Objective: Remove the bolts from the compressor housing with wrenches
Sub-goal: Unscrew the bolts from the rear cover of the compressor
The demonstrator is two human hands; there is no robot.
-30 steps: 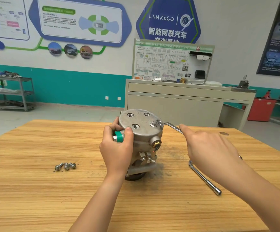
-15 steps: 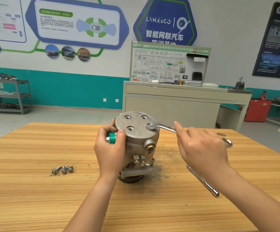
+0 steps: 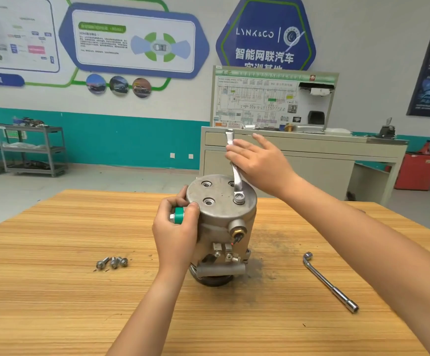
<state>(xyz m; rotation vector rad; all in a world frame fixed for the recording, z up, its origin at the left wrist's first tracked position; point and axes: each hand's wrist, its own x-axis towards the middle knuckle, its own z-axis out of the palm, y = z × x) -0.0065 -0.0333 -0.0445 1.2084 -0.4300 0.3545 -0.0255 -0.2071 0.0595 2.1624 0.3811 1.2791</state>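
Observation:
A grey metal compressor housing stands upright on the wooden table. My left hand grips its left side, fingers curled around a green-capped port. A silver ring wrench sits on a bolt at the right of the housing's top face, its handle pointing away from me. My right hand presses against the wrench handle with fingers mostly straight. Three removed bolts lie on the table to the left.
An L-shaped socket wrench lies on the table to the right of the housing. Dark grime marks the wood around the base. Behind the table stand a beige bench, a metal shelf cart and a red bin.
My right hand has swung the wrench handle counter-clockwise, from pointing right toward me to pointing away from me. My left hand stayed on the housing.

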